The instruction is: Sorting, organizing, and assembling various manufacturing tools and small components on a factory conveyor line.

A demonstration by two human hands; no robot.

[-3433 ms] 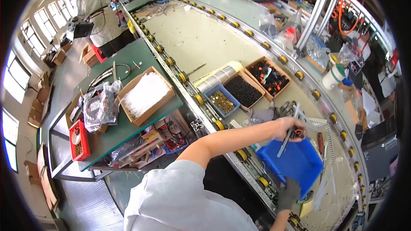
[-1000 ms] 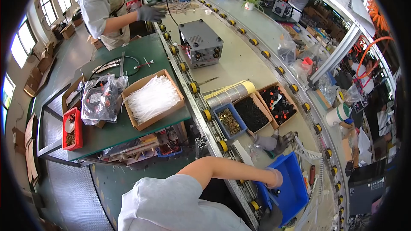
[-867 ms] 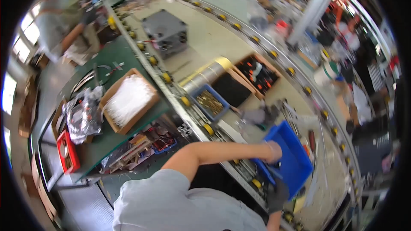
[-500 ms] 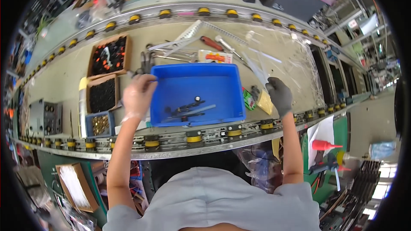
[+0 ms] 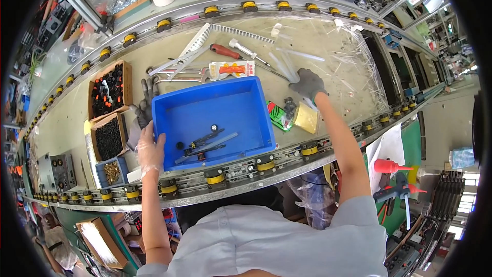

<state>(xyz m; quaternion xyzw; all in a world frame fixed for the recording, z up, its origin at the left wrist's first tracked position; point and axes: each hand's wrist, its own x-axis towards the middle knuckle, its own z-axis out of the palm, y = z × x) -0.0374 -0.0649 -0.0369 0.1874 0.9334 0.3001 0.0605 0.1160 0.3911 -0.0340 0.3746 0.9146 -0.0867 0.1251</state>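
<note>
A blue plastic bin (image 5: 215,103) stands in front of me, with several thin black parts (image 5: 205,146) and a translucent tube lying in it. My left hand (image 5: 150,149), in what looks like a thin clear glove, is bent against the bin's left wall; some fingertips are hidden. Beside it lies an empty dark grey glove (image 5: 146,100). Farther right, my right hand (image 5: 309,84) wears a grey glove. Its fingers close over the near ends of clear plastic tubes (image 5: 285,64). A red-handled screwdriver (image 5: 225,51) points toward this hand.
Cardboard boxes of black and orange parts (image 5: 108,92) and black pieces (image 5: 108,137) stand left, near a small tray of brass parts (image 5: 111,173). Wrenches (image 5: 177,75) lie behind the bin. A green packet (image 5: 279,116) and yellow block (image 5: 306,118) sit right. Roller rails (image 5: 215,177) edge the bench.
My right hand has reached farther forward and onto the tubes. The left hand has moved down along the bin's left wall, uncovering the grey glove. The view has turned.
</note>
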